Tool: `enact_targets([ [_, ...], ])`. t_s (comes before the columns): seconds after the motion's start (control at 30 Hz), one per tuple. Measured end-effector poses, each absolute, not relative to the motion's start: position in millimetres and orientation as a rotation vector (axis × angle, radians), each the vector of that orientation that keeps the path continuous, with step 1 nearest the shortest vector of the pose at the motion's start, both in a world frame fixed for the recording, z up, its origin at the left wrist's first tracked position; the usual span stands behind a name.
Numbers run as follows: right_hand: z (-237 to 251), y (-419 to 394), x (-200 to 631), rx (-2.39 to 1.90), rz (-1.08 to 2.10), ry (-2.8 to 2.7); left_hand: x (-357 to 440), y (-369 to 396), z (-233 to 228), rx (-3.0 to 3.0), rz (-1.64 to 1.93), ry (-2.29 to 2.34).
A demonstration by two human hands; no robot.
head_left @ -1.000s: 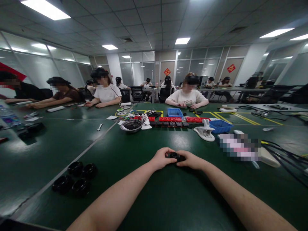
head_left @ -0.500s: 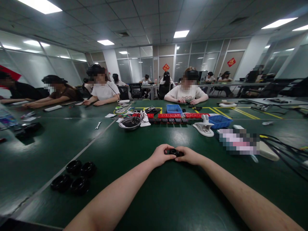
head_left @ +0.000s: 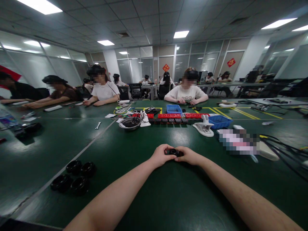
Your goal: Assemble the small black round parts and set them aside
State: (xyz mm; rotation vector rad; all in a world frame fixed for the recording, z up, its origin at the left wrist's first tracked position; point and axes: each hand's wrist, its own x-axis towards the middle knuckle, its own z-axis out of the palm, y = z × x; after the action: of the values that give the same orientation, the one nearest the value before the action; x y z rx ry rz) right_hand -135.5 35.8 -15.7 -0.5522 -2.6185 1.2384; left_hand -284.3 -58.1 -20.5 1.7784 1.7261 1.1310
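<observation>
Both hands are meeting out over the middle of the green table (head_left: 168, 199), well in from its near edge, and they are pinching one small black part (head_left: 173, 152) between them. The left hand (head_left: 160, 156) is curling its fingers over the part's left side, and the right hand (head_left: 190, 156) is closing on it from the right, so both hands are grasping the same piece; whether it is resting on the table or lifted just clear of it I cannot tell. The part is mostly hidden by the fingertips, so its shape is hard to make out beyond being dark and roundish. Toward the near left corner, four black rings (head_left: 74, 177) are lying clustered together, well apart from the hands. Farther out, toward the far edge, a metal bowl (head_left: 130, 123), a row of red blocks (head_left: 179, 115), a blue tray (head_left: 219, 121) and a white clamp-like holder (head_left: 204, 128) are sitting in a loose line, and a person in a white shirt (head_left: 186, 93) is working on the opposite side. The risk, as I judge it, is in the grip itself: the piece is small and is being held only at the fingertips, so any uneven squeeze could make it pop out and skid across the smooth surface.
</observation>
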Motion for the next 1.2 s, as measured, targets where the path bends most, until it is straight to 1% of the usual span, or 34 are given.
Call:
enact_targets([
  [0.13,-23.8,36.3,-138.4,-0.683,1.131,-2.574,-278.4,-58.6,-22.3,1.745,1.165,1.804],
  [0.37,-33.7,26.2,-150.7,-0.954,0.576,-2.573,-266.9,-61.0,-25.4,1.717,1.255,2.075],
  [0.43,-32.7,20.5,-153.1,-0.971,0.468,-2.576,-267.8,-61.0,-25.5,1.732,1.269,2.077],
  [0.5,-30.4,16.1,-153.4,-0.981,0.425,-2.575,-270.7,-61.1,-24.6,1.756,1.264,2.025],
  [0.57,-27.2,14.8,-151.1,-0.941,0.454,-2.582,-274.6,-61.5,-22.7,1.784,1.239,1.948],
  [0.63,-23.7,17.5,-146.5,-0.790,0.538,-2.613,-278.7,-62.1,-20.7,1.806,1.210,1.873],
  [0.73,-19.0,26.9,-138.4,-0.512,0.773,-2.689,-283.5,-62.6,-18.8,1.819,1.179,1.783],
  [0.8,-17.1,33.1,-134.8,-0.446,0.964,-2.709,-285.4,-62.1,-18.8,1.818,1.161,1.744],
  [0.87,-16.3,36.7,-133.6,-0.425,1.090,-2.692,-286.3,-61.3,-19.6,1.813,1.152,1.720],
  [1.07,-16.7,37.1,-135.4,-0.413,1.072,-2.672,-286.5,-59.4,-22.3,1.793,1.170,1.692],
  [1.2,-15.0,38.9,-134.5,-0.407,1.116,-2.687,-287.1,-59.2,-23.3,1.802,1.157,1.694],
])
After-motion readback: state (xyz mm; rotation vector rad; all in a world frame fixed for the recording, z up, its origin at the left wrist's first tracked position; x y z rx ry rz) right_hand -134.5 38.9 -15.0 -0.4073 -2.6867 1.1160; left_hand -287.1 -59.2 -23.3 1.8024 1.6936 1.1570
